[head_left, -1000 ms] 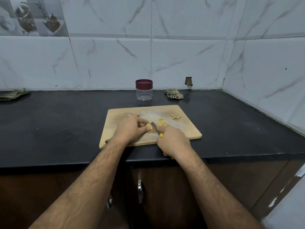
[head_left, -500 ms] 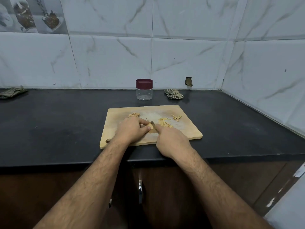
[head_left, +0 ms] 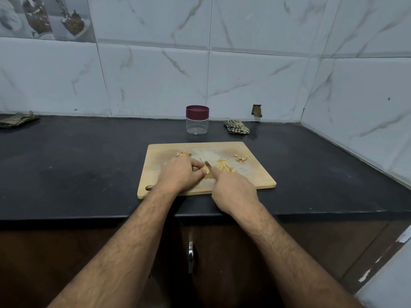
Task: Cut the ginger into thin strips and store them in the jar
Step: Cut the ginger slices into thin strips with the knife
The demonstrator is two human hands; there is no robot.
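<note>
A wooden cutting board (head_left: 255, 176) lies on the black counter. My left hand (head_left: 180, 174) pinches a small piece of ginger (head_left: 205, 171) against the board. My right hand (head_left: 233, 190) grips a knife (head_left: 208, 166) whose handle is hidden in the fist; only the blade tip shows, right beside the ginger piece. A heap of cut ginger strips (head_left: 224, 166) lies just right of the blade. More ginger bits (head_left: 240, 158) sit near the board's far right, and another clump (head_left: 183, 154) lies beyond my left hand. The clear jar with a maroon lid (head_left: 197, 120), closed, stands behind the board.
The black counter (head_left: 77, 170) runs left and right, ending at tiled walls behind and to the right. A crumpled checked cloth (head_left: 236, 127) lies right of the jar; another cloth (head_left: 16, 120) lies at the far left. Cabinet doors with a metal handle (head_left: 190, 256) are below.
My right hand slid forward along the board, so the yellow handle seen a second ago is now covered and less blade shows. My left hand kept its hold on the ginger piece.
</note>
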